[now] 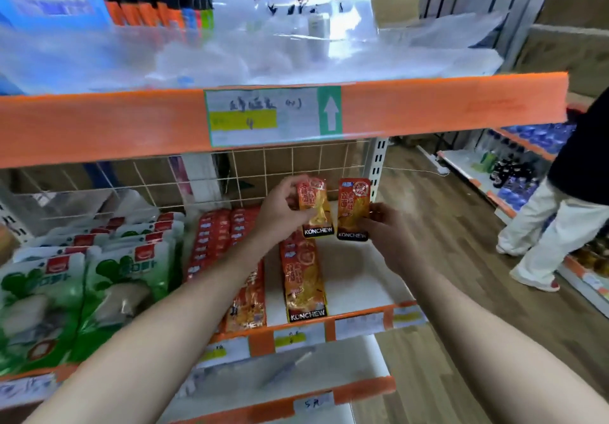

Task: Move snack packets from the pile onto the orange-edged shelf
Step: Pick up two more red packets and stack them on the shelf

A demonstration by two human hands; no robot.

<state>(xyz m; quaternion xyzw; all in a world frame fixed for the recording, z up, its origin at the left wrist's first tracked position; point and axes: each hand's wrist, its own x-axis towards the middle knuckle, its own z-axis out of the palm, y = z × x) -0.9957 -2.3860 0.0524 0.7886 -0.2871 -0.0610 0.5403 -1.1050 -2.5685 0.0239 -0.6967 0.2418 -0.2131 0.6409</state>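
Observation:
My left hand (280, 211) grips an orange KONCHEW snack packet (313, 209) by its top, held upright above the orange-edged shelf (362, 323). Beside it, my right hand (384, 225) pinches a second orange packet (352, 209) at its right edge, also upright. Both packets hang over the back of the shelf. Below them a row of the same orange packets (303, 283) lies on the shelf's white surface, and more red-orange packets (227, 235) are lined up to the left.
Green-and-white bags (82, 278) fill the shelf's left part. A wire grid (280, 166) backs the shelf. An upper orange shelf edge (131, 123) overhangs with plastic-wrapped goods. A person in white trousers (557, 225) stands in the aisle at right.

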